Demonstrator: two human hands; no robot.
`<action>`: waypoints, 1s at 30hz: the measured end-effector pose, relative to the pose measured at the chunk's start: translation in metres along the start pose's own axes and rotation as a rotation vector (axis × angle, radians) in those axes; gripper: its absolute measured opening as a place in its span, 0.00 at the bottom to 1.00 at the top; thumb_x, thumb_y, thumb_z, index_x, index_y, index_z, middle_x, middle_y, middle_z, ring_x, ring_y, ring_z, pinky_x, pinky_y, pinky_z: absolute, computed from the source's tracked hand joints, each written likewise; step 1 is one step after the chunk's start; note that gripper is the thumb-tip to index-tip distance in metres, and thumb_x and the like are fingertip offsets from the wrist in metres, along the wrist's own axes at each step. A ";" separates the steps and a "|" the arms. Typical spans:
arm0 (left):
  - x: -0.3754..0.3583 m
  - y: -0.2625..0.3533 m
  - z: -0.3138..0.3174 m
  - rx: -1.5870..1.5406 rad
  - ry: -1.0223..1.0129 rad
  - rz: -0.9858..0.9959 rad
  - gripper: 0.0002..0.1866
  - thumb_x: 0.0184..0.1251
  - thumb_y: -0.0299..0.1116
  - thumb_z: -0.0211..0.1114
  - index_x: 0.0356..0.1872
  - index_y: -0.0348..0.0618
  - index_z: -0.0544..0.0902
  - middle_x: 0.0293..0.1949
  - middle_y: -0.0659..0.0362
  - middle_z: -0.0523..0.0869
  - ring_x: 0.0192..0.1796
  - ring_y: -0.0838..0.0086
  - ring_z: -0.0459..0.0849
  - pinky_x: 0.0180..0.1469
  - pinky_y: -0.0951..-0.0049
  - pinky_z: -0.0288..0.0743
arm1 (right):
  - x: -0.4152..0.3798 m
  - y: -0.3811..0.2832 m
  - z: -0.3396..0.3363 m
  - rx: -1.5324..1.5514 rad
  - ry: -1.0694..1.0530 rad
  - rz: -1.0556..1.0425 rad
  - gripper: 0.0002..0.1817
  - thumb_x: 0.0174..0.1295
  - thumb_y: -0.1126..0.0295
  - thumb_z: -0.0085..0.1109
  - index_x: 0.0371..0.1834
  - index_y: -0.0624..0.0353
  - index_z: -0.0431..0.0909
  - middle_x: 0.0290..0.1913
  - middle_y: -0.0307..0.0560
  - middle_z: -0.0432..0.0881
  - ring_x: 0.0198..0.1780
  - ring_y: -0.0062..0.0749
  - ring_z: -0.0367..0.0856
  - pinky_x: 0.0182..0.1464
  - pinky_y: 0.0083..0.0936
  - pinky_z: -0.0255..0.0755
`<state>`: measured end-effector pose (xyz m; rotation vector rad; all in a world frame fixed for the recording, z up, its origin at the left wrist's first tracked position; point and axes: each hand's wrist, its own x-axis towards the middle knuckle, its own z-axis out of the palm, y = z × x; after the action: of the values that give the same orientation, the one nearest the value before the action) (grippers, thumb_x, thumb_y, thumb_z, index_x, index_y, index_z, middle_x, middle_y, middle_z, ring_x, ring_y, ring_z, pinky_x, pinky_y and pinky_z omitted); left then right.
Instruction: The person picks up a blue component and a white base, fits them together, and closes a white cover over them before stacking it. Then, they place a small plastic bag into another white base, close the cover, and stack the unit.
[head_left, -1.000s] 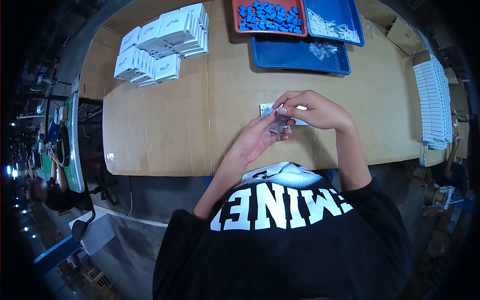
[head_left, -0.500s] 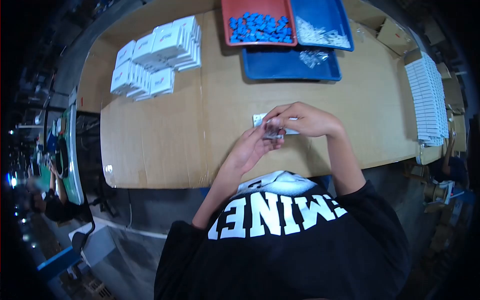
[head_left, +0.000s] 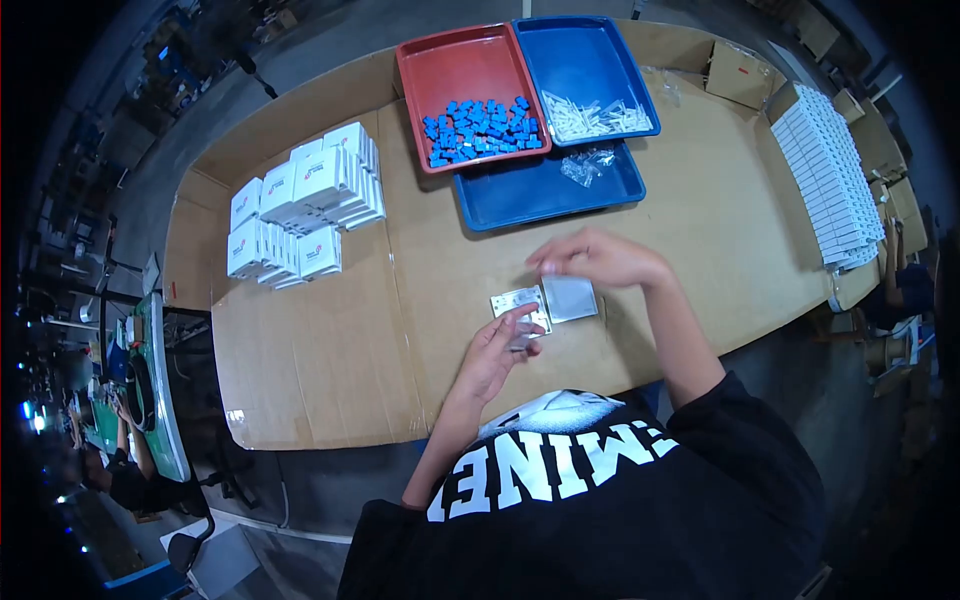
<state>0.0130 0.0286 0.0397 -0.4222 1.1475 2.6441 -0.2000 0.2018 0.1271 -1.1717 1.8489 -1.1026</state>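
Note:
A white box lies opened flat, its left half (head_left: 508,300) holding small fittings I cannot make out and its plain right half (head_left: 572,299) beside it. At the near edge of the left half, my left hand (head_left: 488,362) is closed on a small clear plastic piece (head_left: 520,341), possibly a bag; the fingers partly cover it. My right hand (head_left: 605,258) hovers just beyond the right half, fingers loosely bent and slightly blurred, with nothing visible in them.
Blue clips (head_left: 480,132) fill part of a red tray (head_left: 460,65). White plugs (head_left: 600,120) lie in a blue tray (head_left: 575,60). Small clear bags (head_left: 588,166) rest in a lower blue tray (head_left: 520,205). White boxes (head_left: 310,190) are stacked left, more white pieces (head_left: 825,180) right.
My hands have moved apart; the right has drawn up and away from the clear piece, which stays in the left. The opened box now shows more fully. The camera view has shifted.

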 end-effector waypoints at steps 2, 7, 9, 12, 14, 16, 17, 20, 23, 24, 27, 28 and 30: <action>0.002 -0.012 -0.013 0.012 0.003 -0.025 0.28 0.88 0.52 0.49 0.68 0.38 0.79 0.48 0.58 0.87 0.41 0.77 0.82 0.46 0.75 0.77 | 0.011 0.025 -0.029 -0.031 0.220 0.071 0.17 0.75 0.60 0.63 0.54 0.64 0.88 0.47 0.50 0.92 0.50 0.32 0.86 0.56 0.29 0.78; -0.004 -0.027 -0.026 -0.181 -0.113 -0.104 0.31 0.90 0.52 0.40 0.71 0.35 0.74 0.47 0.57 0.84 0.39 0.73 0.81 0.49 0.68 0.77 | 0.047 0.095 -0.102 -0.323 0.788 0.080 0.13 0.70 0.68 0.64 0.51 0.63 0.88 0.44 0.52 0.91 0.43 0.38 0.88 0.51 0.33 0.79; -0.008 -0.032 -0.032 -0.259 -0.161 -0.143 0.28 0.89 0.48 0.44 0.73 0.35 0.72 0.50 0.57 0.83 0.41 0.72 0.81 0.52 0.65 0.77 | 0.059 0.102 -0.121 -0.371 0.854 0.086 0.12 0.70 0.69 0.64 0.51 0.63 0.88 0.44 0.52 0.91 0.44 0.41 0.89 0.50 0.35 0.80; -0.008 -0.050 -0.052 -0.332 -0.256 -0.136 0.27 0.88 0.47 0.45 0.72 0.36 0.72 0.51 0.57 0.82 0.43 0.72 0.80 0.54 0.63 0.76 | 0.080 0.118 -0.142 -0.469 0.958 0.137 0.11 0.68 0.68 0.64 0.49 0.60 0.88 0.45 0.52 0.91 0.47 0.48 0.89 0.51 0.39 0.81; -0.007 -0.057 -0.061 -0.377 -0.269 -0.121 0.27 0.88 0.47 0.46 0.72 0.36 0.72 0.51 0.57 0.82 0.43 0.72 0.80 0.56 0.62 0.76 | 0.094 0.131 -0.149 -0.663 0.924 0.214 0.12 0.65 0.67 0.65 0.49 0.56 0.89 0.45 0.52 0.91 0.49 0.51 0.89 0.53 0.43 0.82; -0.005 -0.056 -0.062 -0.426 -0.283 -0.108 0.27 0.88 0.47 0.47 0.72 0.36 0.73 0.51 0.56 0.82 0.44 0.71 0.80 0.57 0.61 0.75 | 0.100 0.132 -0.147 -0.774 0.910 0.237 0.11 0.63 0.65 0.66 0.45 0.53 0.91 0.45 0.51 0.91 0.49 0.51 0.89 0.55 0.46 0.81; -0.004 -0.056 -0.062 -0.444 -0.278 -0.127 0.27 0.87 0.47 0.47 0.72 0.37 0.73 0.51 0.56 0.82 0.44 0.71 0.80 0.57 0.60 0.75 | 0.102 0.133 -0.145 -0.819 0.913 0.263 0.10 0.62 0.64 0.66 0.43 0.53 0.91 0.45 0.51 0.91 0.49 0.51 0.89 0.54 0.47 0.81; -0.002 -0.052 -0.059 -0.465 -0.273 -0.151 0.27 0.87 0.46 0.48 0.72 0.37 0.73 0.52 0.55 0.82 0.44 0.70 0.80 0.59 0.60 0.75 | 0.106 0.135 -0.148 -0.790 0.903 0.325 0.09 0.60 0.63 0.67 0.38 0.53 0.91 0.44 0.52 0.91 0.49 0.51 0.89 0.53 0.48 0.81; -0.003 -0.051 -0.060 -0.475 -0.265 -0.165 0.27 0.86 0.46 0.48 0.73 0.37 0.72 0.52 0.55 0.82 0.44 0.69 0.80 0.59 0.59 0.75 | 0.106 0.148 -0.155 -0.709 0.931 0.333 0.09 0.60 0.63 0.70 0.35 0.55 0.91 0.43 0.52 0.91 0.47 0.48 0.89 0.52 0.44 0.80; -0.002 -0.051 -0.059 -0.478 -0.266 -0.170 0.27 0.85 0.45 0.48 0.73 0.36 0.72 0.53 0.55 0.82 0.44 0.69 0.80 0.60 0.59 0.75 | 0.105 0.146 -0.156 -0.709 0.977 0.300 0.09 0.60 0.62 0.72 0.34 0.56 0.91 0.42 0.51 0.91 0.44 0.45 0.89 0.51 0.39 0.80; -0.002 -0.049 -0.056 -0.468 -0.287 -0.172 0.28 0.86 0.45 0.49 0.75 0.35 0.70 0.53 0.56 0.83 0.46 0.69 0.83 0.61 0.60 0.76 | 0.095 0.133 -0.169 -0.231 1.183 0.109 0.07 0.61 0.66 0.73 0.38 0.55 0.92 0.40 0.45 0.91 0.41 0.32 0.87 0.48 0.31 0.77; -0.002 -0.049 -0.056 -0.472 -0.289 -0.179 0.28 0.86 0.45 0.49 0.75 0.35 0.70 0.53 0.56 0.83 0.46 0.69 0.83 0.61 0.60 0.76 | 0.090 0.126 -0.170 -0.234 1.185 0.117 0.07 0.61 0.66 0.73 0.38 0.55 0.92 0.40 0.45 0.91 0.41 0.32 0.87 0.48 0.31 0.77; 0.000 -0.049 -0.057 -0.471 -0.302 -0.181 0.28 0.86 0.44 0.49 0.75 0.35 0.70 0.53 0.56 0.83 0.47 0.69 0.83 0.61 0.61 0.76 | 0.082 0.111 -0.172 0.376 1.226 -0.020 0.08 0.65 0.67 0.74 0.42 0.58 0.91 0.39 0.38 0.90 0.39 0.22 0.83 0.44 0.22 0.73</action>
<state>0.0385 0.0192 -0.0299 -0.1810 0.3753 2.6774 -0.4168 0.2035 0.0891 -0.2147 2.2346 -2.3651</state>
